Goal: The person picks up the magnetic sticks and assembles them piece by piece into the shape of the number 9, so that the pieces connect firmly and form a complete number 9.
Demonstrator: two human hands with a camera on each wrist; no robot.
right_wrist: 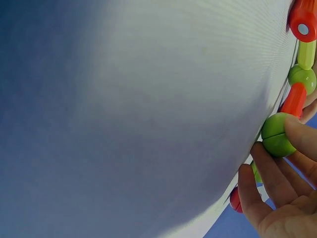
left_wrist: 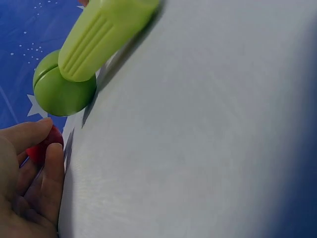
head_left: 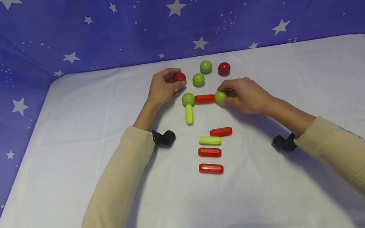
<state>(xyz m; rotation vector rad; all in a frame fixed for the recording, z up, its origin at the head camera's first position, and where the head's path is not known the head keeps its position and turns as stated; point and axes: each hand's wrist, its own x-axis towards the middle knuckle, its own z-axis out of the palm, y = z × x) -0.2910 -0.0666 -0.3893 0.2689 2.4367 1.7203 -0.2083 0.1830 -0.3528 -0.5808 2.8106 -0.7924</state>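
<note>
Four loose rods (head_left: pixel 212 150) lie nearest me. Beyond, my right hand (head_left: pixel 243 95) pinches a green ball (head_left: pixel 220 96) joined to a red rod (head_left: pixel 204 98); my left hand (head_left: pixel 163 87) grips a red ball (head_left: pixel 179 76).

sleeves (head_left: pixel 115 191): long, beige, ribbed knit | wrist cameras (head_left: pixel 164 137): small, black, one each wrist

The left hand (head_left: pixel 163 89) covers most of a red ball (head_left: pixel 179 76); only a sliver shows past the fingertips. The right hand (head_left: pixel 243 95) hides the far half of a green ball (head_left: pixel 219 96). In the left wrist view the green rod (left_wrist: pixel 101 37) runs off the top edge. In the right wrist view both palms are cut off at the frame's edge.
</note>
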